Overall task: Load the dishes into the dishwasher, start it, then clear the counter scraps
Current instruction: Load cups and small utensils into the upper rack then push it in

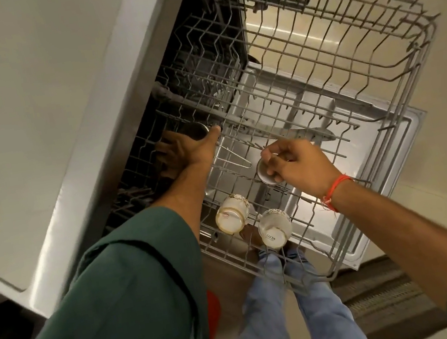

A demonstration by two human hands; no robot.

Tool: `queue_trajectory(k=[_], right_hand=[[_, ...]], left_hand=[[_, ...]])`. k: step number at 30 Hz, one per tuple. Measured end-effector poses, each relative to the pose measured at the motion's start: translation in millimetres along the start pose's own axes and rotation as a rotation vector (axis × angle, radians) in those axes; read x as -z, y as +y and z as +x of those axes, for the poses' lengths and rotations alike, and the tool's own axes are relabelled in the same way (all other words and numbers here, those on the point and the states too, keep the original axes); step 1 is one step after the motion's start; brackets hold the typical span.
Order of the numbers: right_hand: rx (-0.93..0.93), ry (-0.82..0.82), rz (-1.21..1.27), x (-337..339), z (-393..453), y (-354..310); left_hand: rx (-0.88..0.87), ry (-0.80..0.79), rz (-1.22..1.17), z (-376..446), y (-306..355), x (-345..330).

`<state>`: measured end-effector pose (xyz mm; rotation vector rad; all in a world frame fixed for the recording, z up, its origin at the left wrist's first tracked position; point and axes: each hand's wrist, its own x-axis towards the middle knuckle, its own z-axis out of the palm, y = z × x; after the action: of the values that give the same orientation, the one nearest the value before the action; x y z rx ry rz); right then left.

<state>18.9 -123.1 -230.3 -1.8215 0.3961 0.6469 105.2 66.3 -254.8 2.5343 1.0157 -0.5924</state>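
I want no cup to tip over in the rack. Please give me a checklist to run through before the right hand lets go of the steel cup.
1. Right hand holds the steel cup firmly: ok, its fingers curl round it.
2. Steel cup is mouth down: cannot tell, the hand covers most of it.
3. Steel cup is seated between the prongs of the upper rack: cannot tell.
4. The two white cups are apart from the steel cup: ok, they sit nearer the rack's front.
5. Left hand is out of the way: ok, it holds a second steel cup at the rack's left side.
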Motion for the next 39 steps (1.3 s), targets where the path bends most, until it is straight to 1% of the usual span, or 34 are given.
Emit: queue_trajectory(k=[6, 11, 17, 21, 25, 28, 32, 35, 39], right_hand=[[0.006, 0.014, -0.057, 4, -1, 8], [-0.004, 0.015, -0.070, 4, 2, 4], [0.081, 0.025, -0.203, 0, 3, -15], [0.107, 0.022, -0.257, 0, 1, -26], [0.147, 0.051, -0.338, 2, -7, -38], [0.187, 0.078, -0.359, 4, -25, -59], [0.272, 0.097, -0.339, 3, -64, -97], [0.381, 0.130, -0.329, 3, -97, -122], [0.499, 0.161, -0.313, 2, -137, -157]], left_hand=[[-0.027, 0.077, 0.111, -2, -6, -14], [-0.046, 0.053, 0.115, -2, -8, -18], [-0.110, 0.011, -0.050, -15, -15, -14], [-0.147, 0.015, -0.107, -25, -22, -10], [-0.211, -0.008, -0.227, -56, -25, 4], [-0.264, -0.073, -0.336, -96, -27, 26], [-0.447, -0.088, -0.529, -157, -35, 70], [-0.563, -0.008, -0.622, -199, -43, 112], [-0.591, 0.149, -0.750, -227, -69, 173]])
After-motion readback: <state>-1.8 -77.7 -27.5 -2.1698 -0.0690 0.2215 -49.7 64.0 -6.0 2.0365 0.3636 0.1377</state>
